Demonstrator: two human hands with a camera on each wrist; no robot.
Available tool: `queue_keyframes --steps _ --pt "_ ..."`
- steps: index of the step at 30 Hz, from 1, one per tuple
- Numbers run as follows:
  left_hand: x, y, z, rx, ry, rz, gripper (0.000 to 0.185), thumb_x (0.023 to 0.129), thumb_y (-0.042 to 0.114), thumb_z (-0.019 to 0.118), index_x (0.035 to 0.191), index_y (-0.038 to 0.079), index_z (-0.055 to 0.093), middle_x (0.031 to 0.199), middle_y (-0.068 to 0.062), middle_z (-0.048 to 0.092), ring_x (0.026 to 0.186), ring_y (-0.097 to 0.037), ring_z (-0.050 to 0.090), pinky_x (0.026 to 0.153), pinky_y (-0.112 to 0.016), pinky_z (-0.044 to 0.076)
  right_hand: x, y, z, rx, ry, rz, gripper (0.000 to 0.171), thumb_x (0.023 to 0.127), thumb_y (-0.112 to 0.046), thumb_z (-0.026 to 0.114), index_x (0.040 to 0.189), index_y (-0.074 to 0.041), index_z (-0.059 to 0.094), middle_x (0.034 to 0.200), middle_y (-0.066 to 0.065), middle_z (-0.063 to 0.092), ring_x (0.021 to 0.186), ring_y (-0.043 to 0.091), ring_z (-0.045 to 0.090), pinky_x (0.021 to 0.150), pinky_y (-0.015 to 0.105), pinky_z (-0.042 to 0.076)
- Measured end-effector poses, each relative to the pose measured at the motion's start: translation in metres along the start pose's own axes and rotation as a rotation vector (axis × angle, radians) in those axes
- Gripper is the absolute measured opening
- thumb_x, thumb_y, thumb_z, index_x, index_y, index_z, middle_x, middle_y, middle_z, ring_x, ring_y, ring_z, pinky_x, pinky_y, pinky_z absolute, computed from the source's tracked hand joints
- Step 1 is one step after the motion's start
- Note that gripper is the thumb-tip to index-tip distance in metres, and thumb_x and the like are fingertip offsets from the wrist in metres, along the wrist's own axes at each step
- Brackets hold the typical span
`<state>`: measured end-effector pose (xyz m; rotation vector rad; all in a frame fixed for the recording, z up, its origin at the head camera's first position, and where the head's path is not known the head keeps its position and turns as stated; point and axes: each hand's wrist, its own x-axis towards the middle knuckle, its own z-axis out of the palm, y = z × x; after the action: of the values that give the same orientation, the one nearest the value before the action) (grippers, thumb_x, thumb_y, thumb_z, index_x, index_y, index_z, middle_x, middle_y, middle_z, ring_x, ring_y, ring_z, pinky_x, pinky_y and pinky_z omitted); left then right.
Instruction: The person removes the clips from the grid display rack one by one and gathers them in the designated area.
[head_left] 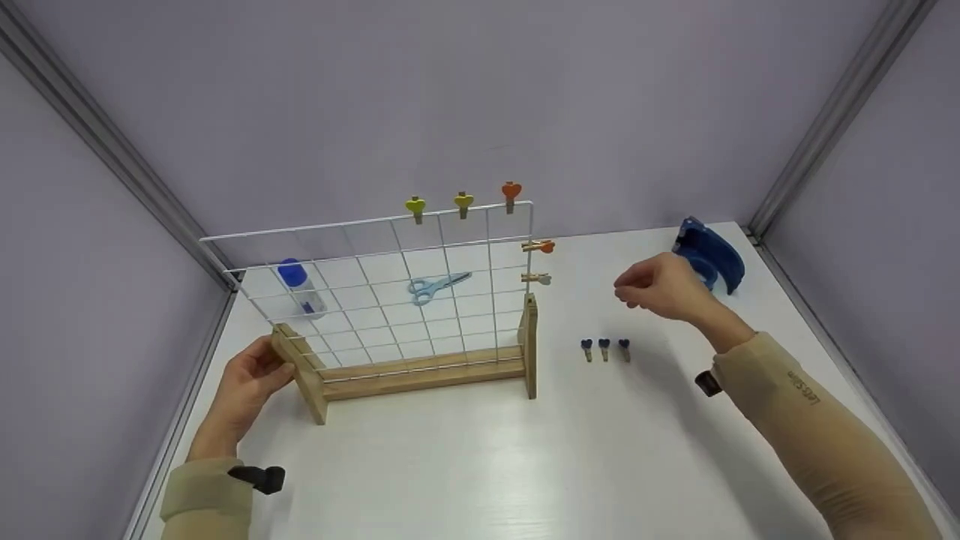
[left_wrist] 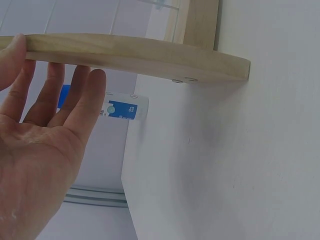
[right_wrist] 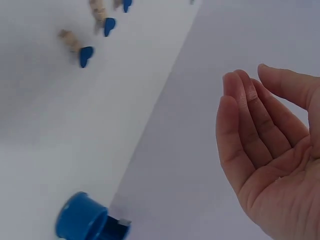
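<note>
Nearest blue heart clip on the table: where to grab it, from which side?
Pinch the bare wooden legs of the rightmost blue heart clip, coming from above with the right hand, which hovers empty closest to it. It lies flat, heart end away from the person, apart from its neighbours, so the legs are probably the easiest part.

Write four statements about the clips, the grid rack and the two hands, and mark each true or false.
1. The left hand rests on the grid rack's wooden foot. True.
2. The right hand pinches a blue clip. False: it is raised above the table and holds nothing.
3. Three blue heart clips lie on the table. True.
4. The scissors hang from the rack's top wire. False: they lie on the table behind the rack.
</note>
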<state>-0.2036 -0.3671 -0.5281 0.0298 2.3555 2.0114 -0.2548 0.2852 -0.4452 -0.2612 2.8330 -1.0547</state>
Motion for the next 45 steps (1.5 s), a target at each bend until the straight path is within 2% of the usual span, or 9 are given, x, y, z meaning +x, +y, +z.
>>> queue_keyframes --steps 4,9,12,18,24,27,32,38,45 --pt "0.0 0.0 0.0 -0.008 0.0 0.001 0.054 0.101 -0.012 0.071 0.152 -0.011 0.054 0.119 0.014 0.078 0.113 -0.003 0.074 0.095 -0.019 0.064 0.0 -0.035 -0.015 0.001 0.07 -0.101 0.022 0.105 -0.02 0.078 0.118 -0.003 0.086 0.108 0.019 0.086 0.089 0.013 0.079 0.074 0.014 0.057" --pt "-0.001 0.0 -0.001 0.006 -0.003 0.005 0.055 0.101 -0.011 0.07 0.153 -0.011 0.053 0.119 0.015 0.077 0.114 -0.002 0.073 0.095 -0.018 0.064 0.0 -0.089 -0.039 -0.02 0.177 -0.248 0.019 0.105 -0.017 0.078 0.112 -0.004 0.088 0.105 0.018 0.087 0.085 0.012 0.079 0.073 0.007 0.055" --pt "-0.002 0.0 -0.001 0.007 -0.001 0.004 0.054 0.101 -0.012 0.07 0.153 -0.01 0.053 0.119 0.015 0.076 0.113 -0.002 0.073 0.095 -0.018 0.064 0.001 -0.122 -0.049 -0.042 0.257 -0.327 0.016 0.104 -0.014 0.077 0.107 -0.005 0.089 0.101 0.015 0.087 0.079 0.007 0.076 0.071 0.007 0.055" --pt "-0.001 0.001 -0.002 0.022 -0.01 0.002 0.055 0.102 -0.01 0.071 0.153 -0.01 0.053 0.12 0.016 0.076 0.114 -0.002 0.072 0.096 -0.018 0.064 0.007 -0.164 -0.058 -0.044 0.359 -0.452 0.017 0.104 -0.011 0.074 0.104 -0.005 0.089 0.095 0.012 0.087 0.072 -0.003 0.069 0.07 0.007 0.055" --pt "-0.001 0.002 -0.001 0.017 -0.001 -0.006 0.054 0.101 -0.011 0.072 0.152 -0.01 0.055 0.118 0.014 0.077 0.113 -0.002 0.073 0.096 -0.018 0.064 0.014 -0.205 -0.062 0.039 0.42 -0.565 0.017 0.104 -0.009 0.073 0.104 -0.003 0.089 0.099 0.013 0.088 0.076 -0.012 0.067 0.075 0.009 0.057" --pt "-0.001 0.001 -0.002 0.011 -0.001 -0.003 0.053 0.101 -0.011 0.072 0.15 -0.011 0.055 0.117 0.014 0.077 0.112 -0.002 0.073 0.095 -0.018 0.064 0.015 -0.223 -0.06 0.082 0.4 -0.61 0.016 0.103 -0.011 0.075 0.105 -0.004 0.089 0.099 0.011 0.088 0.079 -0.011 0.07 0.077 0.011 0.059" --pt "-0.001 0.001 -0.002 -0.009 -0.003 0.007 0.049 0.1 -0.012 0.072 0.147 -0.011 0.058 0.115 0.014 0.077 0.111 -0.003 0.074 0.095 -0.019 0.064 0.02 -0.251 -0.049 0.086 0.3 -0.668 0.013 0.101 -0.013 0.079 0.107 -0.006 0.088 0.1 0.008 0.088 0.086 0.005 0.077 0.082 0.015 0.061" --pt "-0.001 0.0 -0.003 0.009 -0.002 0.001 0.053 0.101 -0.011 0.072 0.151 -0.011 0.056 0.117 0.015 0.077 0.112 -0.002 0.073 0.097 -0.018 0.064 0.031 -0.28 -0.034 0.033 0.135 -0.655 0.015 0.101 -0.014 0.082 0.112 -0.006 0.087 0.107 0.009 0.088 0.096 0.02 0.082 0.091 0.026 0.065" --pt "-0.001 0.0 -0.003 0.026 -0.011 -0.006 0.054 0.102 -0.009 0.072 0.153 -0.01 0.053 0.118 0.017 0.077 0.114 -0.001 0.073 0.098 -0.018 0.063 0.038 -0.302 -0.022 -0.021 -0.035 -0.659 0.015 0.1 -0.012 0.083 0.11 -0.003 0.088 0.104 0.011 0.088 0.091 0.02 0.085 0.082 0.021 0.066"
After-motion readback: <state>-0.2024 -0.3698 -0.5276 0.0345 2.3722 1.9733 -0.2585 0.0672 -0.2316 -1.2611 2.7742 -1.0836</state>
